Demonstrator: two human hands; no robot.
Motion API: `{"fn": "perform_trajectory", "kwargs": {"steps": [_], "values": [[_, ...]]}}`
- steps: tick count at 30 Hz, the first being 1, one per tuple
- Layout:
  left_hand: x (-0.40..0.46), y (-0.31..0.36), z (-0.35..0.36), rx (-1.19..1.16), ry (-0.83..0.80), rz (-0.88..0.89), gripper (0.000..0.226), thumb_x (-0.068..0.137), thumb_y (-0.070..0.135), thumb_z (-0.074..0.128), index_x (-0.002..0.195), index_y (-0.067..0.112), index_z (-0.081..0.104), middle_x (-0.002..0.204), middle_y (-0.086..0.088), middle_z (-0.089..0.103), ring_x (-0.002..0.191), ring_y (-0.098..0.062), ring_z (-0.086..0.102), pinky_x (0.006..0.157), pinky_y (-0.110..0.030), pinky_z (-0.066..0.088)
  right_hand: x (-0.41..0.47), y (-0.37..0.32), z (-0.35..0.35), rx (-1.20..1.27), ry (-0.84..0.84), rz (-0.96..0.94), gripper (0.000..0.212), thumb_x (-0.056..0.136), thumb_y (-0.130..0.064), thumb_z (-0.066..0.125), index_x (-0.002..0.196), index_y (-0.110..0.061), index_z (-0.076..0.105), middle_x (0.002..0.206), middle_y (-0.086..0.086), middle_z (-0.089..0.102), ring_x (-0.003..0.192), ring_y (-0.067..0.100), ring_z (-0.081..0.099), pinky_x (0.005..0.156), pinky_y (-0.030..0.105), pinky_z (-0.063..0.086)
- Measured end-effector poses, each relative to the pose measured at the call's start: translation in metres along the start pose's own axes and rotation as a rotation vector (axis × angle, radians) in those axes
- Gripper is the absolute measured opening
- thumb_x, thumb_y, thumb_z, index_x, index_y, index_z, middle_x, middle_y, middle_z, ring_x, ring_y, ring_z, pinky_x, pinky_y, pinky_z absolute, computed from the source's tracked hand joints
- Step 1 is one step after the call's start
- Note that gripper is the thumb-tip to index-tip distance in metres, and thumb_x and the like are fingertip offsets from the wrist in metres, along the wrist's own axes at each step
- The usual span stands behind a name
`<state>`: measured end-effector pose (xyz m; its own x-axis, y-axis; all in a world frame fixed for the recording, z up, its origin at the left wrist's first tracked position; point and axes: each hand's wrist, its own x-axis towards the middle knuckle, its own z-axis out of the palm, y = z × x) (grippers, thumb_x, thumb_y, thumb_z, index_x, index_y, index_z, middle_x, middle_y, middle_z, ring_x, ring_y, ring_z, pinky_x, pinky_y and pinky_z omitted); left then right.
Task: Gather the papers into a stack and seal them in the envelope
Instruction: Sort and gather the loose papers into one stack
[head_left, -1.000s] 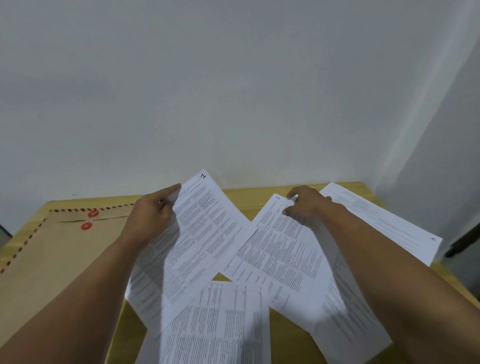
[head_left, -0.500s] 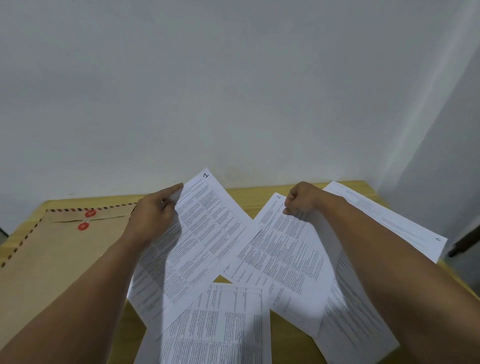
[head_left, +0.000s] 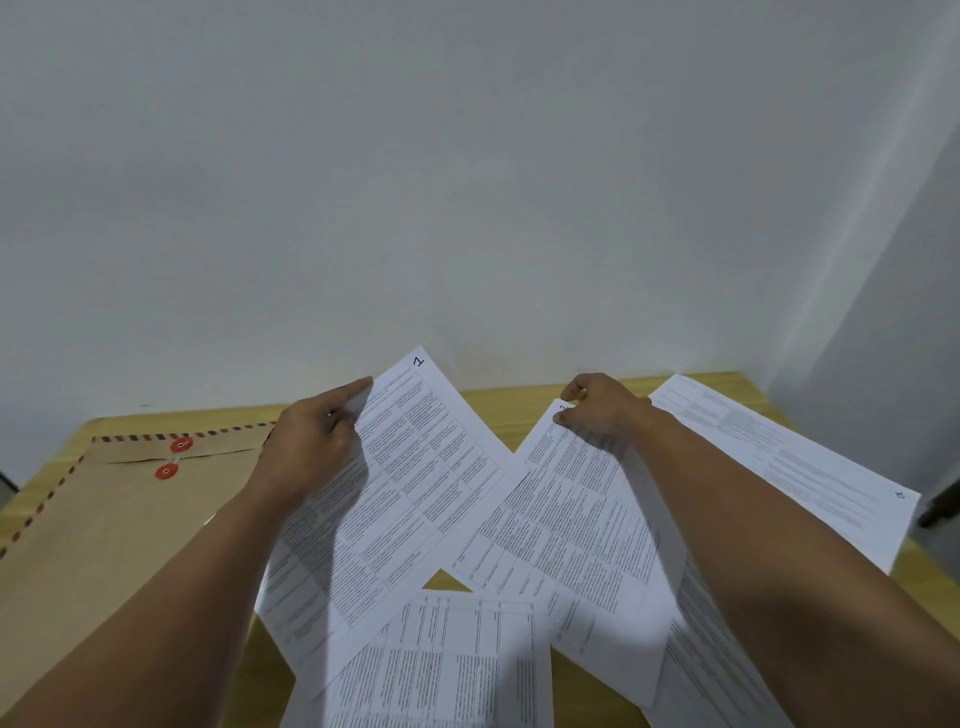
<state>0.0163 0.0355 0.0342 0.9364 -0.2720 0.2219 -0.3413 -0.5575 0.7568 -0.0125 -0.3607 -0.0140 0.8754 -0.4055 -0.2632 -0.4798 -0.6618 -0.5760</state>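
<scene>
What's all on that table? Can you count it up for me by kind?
Printed paper sheets: 4 that can be told apart – sheet marked 1 held by the left hand, sheet pinched by the right hand, near sheet, far-right sheet; more may lie hidden under the right arm.
Brown envelope: 1
Red string-tie discs: 2
Total: 7

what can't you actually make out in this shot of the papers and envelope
- Printed text on the sheets, e.g. the sheet marked 1, head view: too small to read.
- Near ends of the front sheet and the envelope: cut off by the frame's edges.
- Total sheet count: overlaps and both forearms hide parts.
- Right hand fingertips on the sheet marked 2: curled under, hidden.
</scene>
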Motion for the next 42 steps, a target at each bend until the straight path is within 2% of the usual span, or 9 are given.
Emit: {"fn": "perform_trajectory", "kwargs": {"steps": [3,7,10,18,21,23,29,33,42], "values": [[0.003,-0.006,0.001,0.02,-0.013,-0.003,0.053,0.098,0.013,0.05,0.132,0.052,0.06,0.118,0.026,0.07,0.091,-0.01,0.067,0.092,-0.047,0.058,0.015,0.009,0.002,0.047,-0.024,0.006,0.072,0.027,-0.07,0.072,0.09,-0.035,0.066,0.107,-0.018,0.065,0.12,0.021,0.063,0.114,0.054,0.041],[0.001,-0.002,0.007,-0.032,-0.011,0.012,0.05,0.1,0.001,0.049,0.139,0.029,0.063,0.133,0.013,0.066,0.113,0.006,0.058,0.088,-0.003,0.046,0.017,0.01,0.002,0.083,-0.004,-0.004,0.074,0.026,-0.071,0.072,0.09,-0.034,0.067,0.106,-0.019,0.065,0.12,0.02,0.062,0.112,0.054,0.042],[0.001,0.0,0.009,-0.035,-0.009,0.026,0.05,0.1,-0.001,0.049,0.14,0.025,0.062,0.135,0.011,0.064,0.119,0.002,0.057,0.079,0.006,0.04,0.007,0.009,0.002,0.093,0.038,-0.023,0.068,0.031,-0.07,0.075,0.089,-0.034,0.067,0.104,-0.02,0.067,0.117,0.019,0.063,0.11,0.054,0.043],[0.006,-0.007,0.009,-0.031,0.003,0.014,0.051,0.099,0.003,0.049,0.138,0.033,0.063,0.131,0.013,0.067,0.091,0.007,0.066,0.074,-0.01,0.049,0.013,0.012,0.003,0.146,0.101,-0.05,0.026,0.064,-0.047,0.081,0.078,-0.028,0.07,0.083,-0.014,0.075,0.097,0.018,0.071,0.108,0.06,0.044],[0.007,-0.005,0.01,-0.018,0.009,-0.001,0.05,0.1,0.004,0.049,0.139,0.033,0.062,0.13,0.013,0.068,0.077,0.009,0.066,0.061,-0.004,0.045,-0.006,-0.005,-0.001,0.128,0.12,-0.06,0.01,0.088,-0.029,0.074,0.08,-0.023,0.071,0.084,-0.009,0.077,0.092,0.016,0.072,0.103,0.042,0.05],[0.008,-0.006,0.011,-0.005,0.006,0.01,0.052,0.099,0.004,0.049,0.138,0.035,0.062,0.131,0.013,0.068,0.078,0.003,0.067,0.063,-0.006,0.049,-0.017,-0.012,-0.003,0.133,0.14,-0.088,0.015,0.095,-0.016,0.065,0.081,-0.019,0.07,0.088,-0.005,0.077,0.089,0.014,0.072,0.087,0.024,0.054],[0.003,0.002,0.001,-0.011,-0.006,0.04,0.054,0.1,0.006,0.049,0.136,0.044,0.06,0.121,0.015,0.069,0.083,0.013,0.061,0.081,-0.019,0.051,-0.047,-0.016,-0.033,0.122,0.432,-0.14,0.017,0.086,-0.022,0.059,0.079,-0.024,0.074,0.083,-0.019,0.074,0.092,0.003,0.065,0.092,0.039,0.033],[-0.005,0.023,-0.014,-0.008,0.02,0.085,0.052,0.101,0.007,0.052,0.133,0.046,0.06,0.108,0.022,0.069,0.087,-0.006,0.058,0.084,-0.03,0.052,-0.073,-0.017,-0.082,0.21,0.512,-0.262,0.006,0.086,-0.024,0.073,0.082,-0.027,0.075,0.074,-0.021,0.074,0.093,0.01,0.07,0.099,0.046,0.047],[-0.025,0.114,-0.066,0.037,0.102,0.344,0.048,0.099,0.006,0.056,0.139,0.031,0.062,0.134,0.006,0.066,0.12,-0.013,0.064,0.103,-0.032,0.051,-0.156,-0.065,-0.166,0.502,0.579,-0.483,0.011,0.088,-0.005,0.08,0.099,-0.008,0.083,0.093,0.004,0.08,0.082,-0.003,0.072,0.081,0.007,0.051]]}}
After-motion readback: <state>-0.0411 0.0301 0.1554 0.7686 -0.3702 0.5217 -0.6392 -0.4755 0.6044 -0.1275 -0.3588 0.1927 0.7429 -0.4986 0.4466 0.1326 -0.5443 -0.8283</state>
